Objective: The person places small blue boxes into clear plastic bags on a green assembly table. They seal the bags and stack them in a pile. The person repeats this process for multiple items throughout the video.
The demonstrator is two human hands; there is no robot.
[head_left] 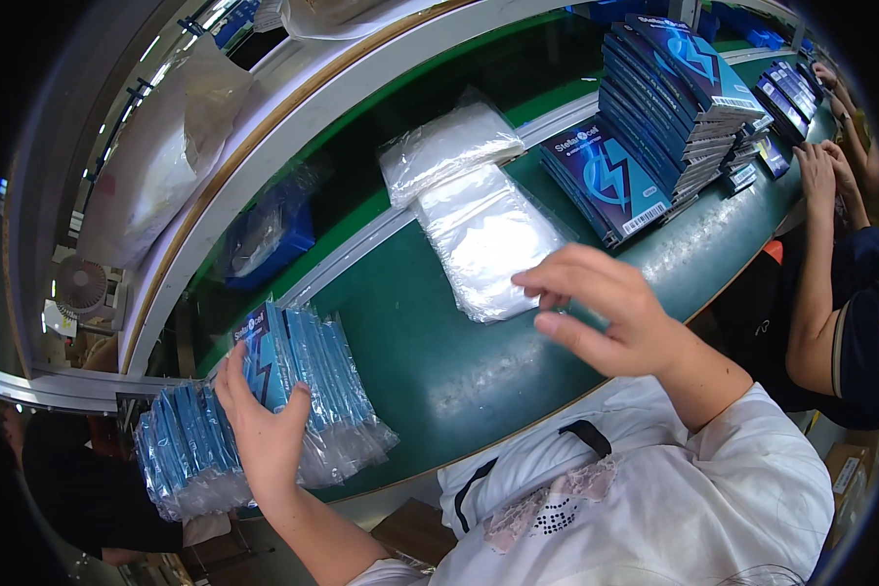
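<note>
My left hand (267,427) is at the row of bagged blue boxes, thumb and fingers around one flat blue box (260,359) in a clear bag. That box stands on edge against the other bagged boxes (324,376), which are packed upright with loose bag ends toward me. My right hand (601,308) hovers with nothing in it, fingers apart and slightly curled. Just beyond its fingertips lies a stack of clear plastic bags (483,234) on the green table. A second bundle of bags (449,146) overlaps its far end.
Tall stacks of unbagged dark blue boxes (645,117) stand at the back right of the green table (518,376). Another person's hands (818,176) are near smaller boxes at far right. Behind the metal rail sits a blue bin (285,239) holding plastic.
</note>
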